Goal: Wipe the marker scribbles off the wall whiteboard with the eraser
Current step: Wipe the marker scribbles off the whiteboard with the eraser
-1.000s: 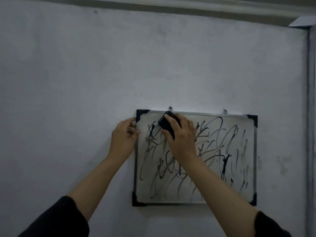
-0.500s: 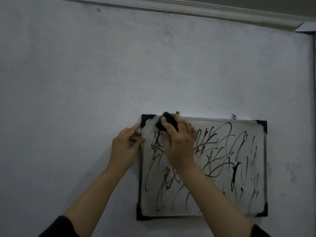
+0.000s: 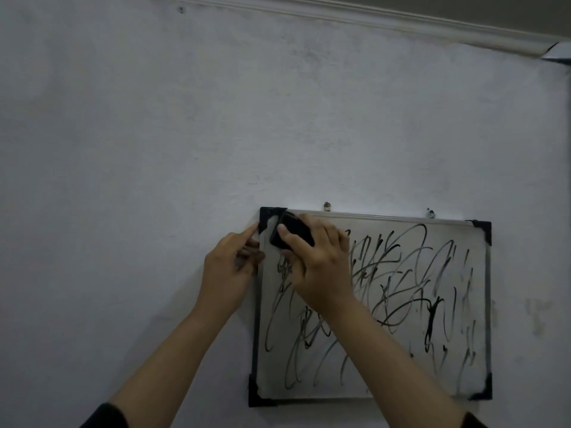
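A small whiteboard [image 3: 463, 384] with black corner caps hangs on the wall from two hooks. Black marker scribbles [image 3: 401, 291] cover most of its face. My right hand [image 3: 321, 267] presses a black eraser [image 3: 293, 233] against the board near its top left corner; the strip along the top edge behind it looks wiped. My left hand [image 3: 228, 273] grips the board's left edge just below that corner, with its fingertips on the frame.
The pale wall [image 3: 185, 134] stretches around the board, with a moulding [image 3: 401, 20] along the ceiling. Two metal hooks [image 3: 327, 206] hold the board's top edge. Faint smudges mark the wall [image 3: 537, 313] right of the board.
My right hand has slid the eraser leftward along the top edge toward the top left corner. The left hand stays on the left edge. The view has tilted upward.
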